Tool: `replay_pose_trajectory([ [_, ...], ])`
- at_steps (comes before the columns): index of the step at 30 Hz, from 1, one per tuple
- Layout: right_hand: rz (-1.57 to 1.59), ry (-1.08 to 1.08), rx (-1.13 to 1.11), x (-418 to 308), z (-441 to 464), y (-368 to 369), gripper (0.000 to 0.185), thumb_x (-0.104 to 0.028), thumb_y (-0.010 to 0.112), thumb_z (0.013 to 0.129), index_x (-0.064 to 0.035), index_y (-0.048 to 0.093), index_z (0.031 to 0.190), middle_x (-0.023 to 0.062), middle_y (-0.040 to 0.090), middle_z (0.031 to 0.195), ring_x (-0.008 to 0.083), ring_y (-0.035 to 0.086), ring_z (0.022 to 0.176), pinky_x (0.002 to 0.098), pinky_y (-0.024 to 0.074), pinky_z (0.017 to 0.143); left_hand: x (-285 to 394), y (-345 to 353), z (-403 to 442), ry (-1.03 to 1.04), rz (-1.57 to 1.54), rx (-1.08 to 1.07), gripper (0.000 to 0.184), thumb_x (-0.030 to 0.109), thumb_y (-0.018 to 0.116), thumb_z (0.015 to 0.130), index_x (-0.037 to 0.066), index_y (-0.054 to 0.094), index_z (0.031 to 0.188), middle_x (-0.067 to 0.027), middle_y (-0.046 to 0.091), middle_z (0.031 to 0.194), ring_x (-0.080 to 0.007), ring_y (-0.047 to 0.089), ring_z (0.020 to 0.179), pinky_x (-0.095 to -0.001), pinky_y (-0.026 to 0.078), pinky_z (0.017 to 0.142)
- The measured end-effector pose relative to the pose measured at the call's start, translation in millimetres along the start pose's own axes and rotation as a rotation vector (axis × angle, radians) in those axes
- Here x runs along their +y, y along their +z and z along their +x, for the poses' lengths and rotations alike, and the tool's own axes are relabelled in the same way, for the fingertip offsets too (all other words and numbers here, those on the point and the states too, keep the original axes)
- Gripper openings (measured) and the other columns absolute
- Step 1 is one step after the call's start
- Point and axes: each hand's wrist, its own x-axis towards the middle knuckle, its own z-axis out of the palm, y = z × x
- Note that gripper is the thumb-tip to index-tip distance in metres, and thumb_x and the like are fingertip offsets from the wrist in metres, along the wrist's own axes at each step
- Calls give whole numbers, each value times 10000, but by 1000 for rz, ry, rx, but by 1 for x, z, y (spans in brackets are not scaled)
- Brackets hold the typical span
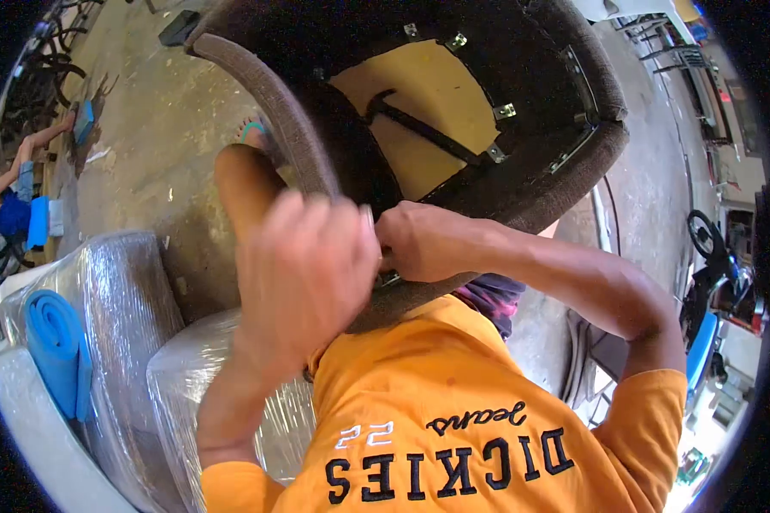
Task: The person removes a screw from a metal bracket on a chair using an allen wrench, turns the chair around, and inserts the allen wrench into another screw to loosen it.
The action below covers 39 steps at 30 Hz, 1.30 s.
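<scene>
Brown upholstered chair shell sits just beyond both hands, near edge under them. My left hand is motion-blurred, fingers curled; I can't tell if it grips anything. My right hand, just right of it, fingers bent, at the near edge; grasp hidden. Hammer farther off, on tan panel inside.

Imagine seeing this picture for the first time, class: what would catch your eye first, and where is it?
Probably the bright orange shirt lettered DICKIES, at bottom centre. Just above it, the blurred left hand and the right hand are close together at the near side of a brown upholstered frame. Inside that, toward the top, a dark hammer lies across a tan panel.
</scene>
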Motion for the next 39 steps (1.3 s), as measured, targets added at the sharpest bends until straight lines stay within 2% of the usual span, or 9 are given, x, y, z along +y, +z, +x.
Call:
replay_pose_trajectory([
  [7, 75, -66, -68, -5, -8, -6, 249, 3, 614, 771, -30, 732, 987, 171, 730, 943, 366, 689, 936, 442, 532, 823, 60, -1, -110, -105, -400, -312, 261, 133, 705, 808, 89, 508, 643, -82, 481, 615, -263, 515, 590, -402, 423, 495],
  [14, -56, -67, -45, -5, -11, -7, 249, -36, 577, 760, -48, 747, 942, 181, 728, 912, 367, 692, 906, 443, 540, 826, 62, -28, -93, -7, -167, -310, 264, 196, 708, 853, 100, 533, 680, -48, 505, 651, -225, 552, 670, -342, 439, 513],
  [17, -20, -74, -57, -7, -20, -16, 238, -52, 588, 770, -48, 742, 952, 178, 729, 915, 363, 692, 910, 438, 539, 828, 42, -34, -69, 19, 11, -114, 301, 202, 718, 868, 92, 500, 693, -49, 445, 651, -247, 477, 621, -382, 391, 503],
  [20, 86, -72, -48, -6, -24, -24, 208, -75, 613, 789, -45, 734, 956, 175, 729, 916, 357, 693, 912, 430, 535, 827, 6, -23, -23, -202, -165, 36, 302, 182, 700, 917, 40, 516, 724, -138, 495, 666, -332, 516, 608, -435, 421, 560],
  [23, 163, 36, -12, -5, -18, -25, 188, -107, 645, 803, -44, 728, 959, 175, 730, 922, 347, 696, 902, 420, 532, 820, -23, -5, 21, -466, -488, -118, 328, 258, 636, 971, 7, 568, 770, -208, 573, 694, -403, 567, 644, -449, 455, 608],
  [27, 144, 138, 139, 7, -7, -10, 186, -158, 678, 799, -32, 730, 926, 182, 729, 920, 333, 700, 867, 414, 539, 789, -46, 34, 57, -365, -411, -171, 352, 307, 606, 981, 2, 602, 805, -242, 605, 738, -419, 609, 686, -485, 467, 655],
  [30, 111, 318, -12, 5, 3, -13, 199, -180, 673, 800, -16, 735, 895, 194, 725, 905, 343, 703, 862, 430, 545, 766, -52, 47, 71, -313, -344, -223, 335, 319, 606, 969, 20, 655, 828, -233, 647, 805, -406, 646, 779, -506, 463, 700],
  [35, 42, 291, -80, 12, 18, 1, 226, -208, 679, 796, -16, 753, 890, 211, 724, 897, 359, 702, 881, 436, 551, 784, -64, 65, 78, 132, 55, -224, 250, 275, 637, 934, 43, 676, 849, -130, 647, 912, -334, 594, 972, -473, 434, 858],
  [39, 0, 293, -91, 9, 20, 2, 234, -216, 681, 804, -18, 760, 898, 209, 728, 896, 349, 705, 878, 423, 553, 808, -72, 82, 80, 178, 38, -263, 248, 265, 615, 949, 41, 665, 856, -126, 642, 942, -325, 578, 1002, -504, 401, 922],
])
